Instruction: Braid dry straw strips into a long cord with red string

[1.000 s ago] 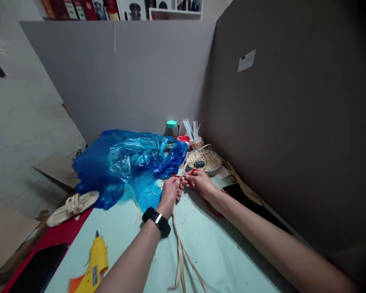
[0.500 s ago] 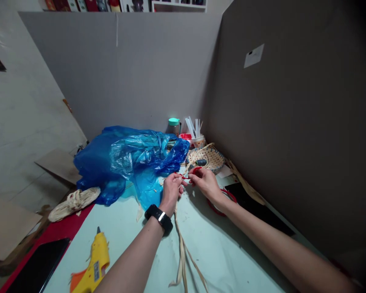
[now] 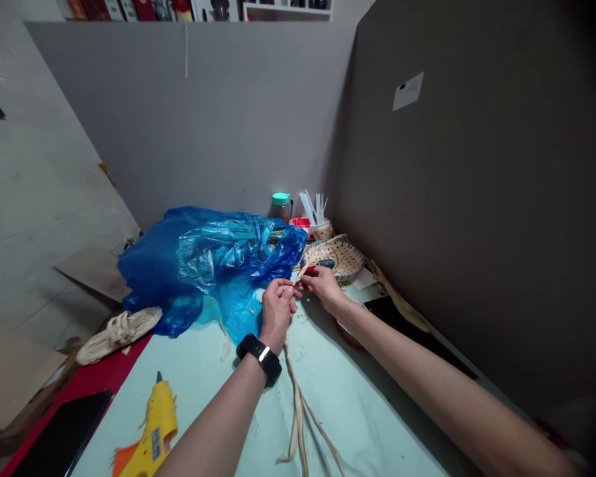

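My left hand (image 3: 277, 310), with a black watch (image 3: 259, 359) on its wrist, is closed in a pinch. Long dried plant-fibre strips (image 3: 298, 424) trail from beneath it toward the near edge of the table. Just to its right, my right hand (image 3: 324, 286) is closed too, its fingertips nearly touching the left ones. A thin red cord (image 3: 310, 269) shows at the right fingers, and a bit of red also lies at the left fingertips. Exactly how cord and strips meet is hidden by the fingers. Partly covered by my right wrist is a red ring-shaped thing (image 3: 348, 339).
A blue plastic bag (image 3: 213, 258) fills the back left. Behind my hands stand a woven basket (image 3: 347, 258), a cup of white sticks (image 3: 322, 228) and a green-lidded jar (image 3: 281, 204). A yellow glue gun (image 3: 159, 421), a woven sandal sole (image 3: 122, 334) and a black phone (image 3: 62, 437) lie left.
My right hand has shifted slightly left, closer to my left hand, and the red cord stretched between them is now mostly hidden. The left hand holds almost the same place.
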Available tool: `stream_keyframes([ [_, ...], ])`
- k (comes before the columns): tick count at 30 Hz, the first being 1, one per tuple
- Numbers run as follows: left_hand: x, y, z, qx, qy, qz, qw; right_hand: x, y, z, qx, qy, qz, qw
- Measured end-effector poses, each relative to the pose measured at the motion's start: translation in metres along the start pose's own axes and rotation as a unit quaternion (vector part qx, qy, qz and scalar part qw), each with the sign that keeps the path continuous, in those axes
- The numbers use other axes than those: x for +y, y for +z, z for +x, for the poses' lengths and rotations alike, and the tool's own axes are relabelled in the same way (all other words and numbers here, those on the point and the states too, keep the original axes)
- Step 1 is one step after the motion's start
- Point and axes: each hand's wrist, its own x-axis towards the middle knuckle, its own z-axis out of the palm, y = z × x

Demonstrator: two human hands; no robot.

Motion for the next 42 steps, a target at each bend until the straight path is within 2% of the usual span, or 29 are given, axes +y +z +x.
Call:
stream_keyframes([
  [5,-0.001,0.007,-0.007,0.035,-0.037,-0.025,0.998,0.006,0.001,0.007,-0.018,0.004,-0.035,0.999],
  [13,0.005,0.009,-0.011,0.022,-0.062,-0.048,0.997,-0.002,0.011,0.008,-0.068,0.028,0.038,0.997],
  [18,0.005,0.009,-0.010,0.018,-0.078,-0.047,0.996,0.001,0.007,0.011,-0.055,0.038,0.039,0.997],
  [24,0.004,0.010,-0.010,0.014,-0.078,-0.043,0.996,0.009,-0.002,0.019,-0.059,0.021,-0.005,0.998],
  [30,0.004,0.008,-0.010,0.028,-0.058,-0.033,0.997,0.010,0.001,0.017,-0.119,0.013,-0.043,0.992],
  [36,0.003,0.008,-0.010,0.002,-0.051,0.011,0.999,-0.001,-0.003,0.000,-0.207,0.006,-0.070,0.976],
  [39,0.000,0.010,-0.012,0.013,-0.050,0.044,0.998,-0.010,-0.012,-0.003,-0.216,-0.010,-0.123,0.968],
  [42,-0.001,0.012,-0.016,0.037,-0.039,0.079,0.995,-0.024,-0.020,-0.004,-0.196,-0.045,-0.206,0.958],
])
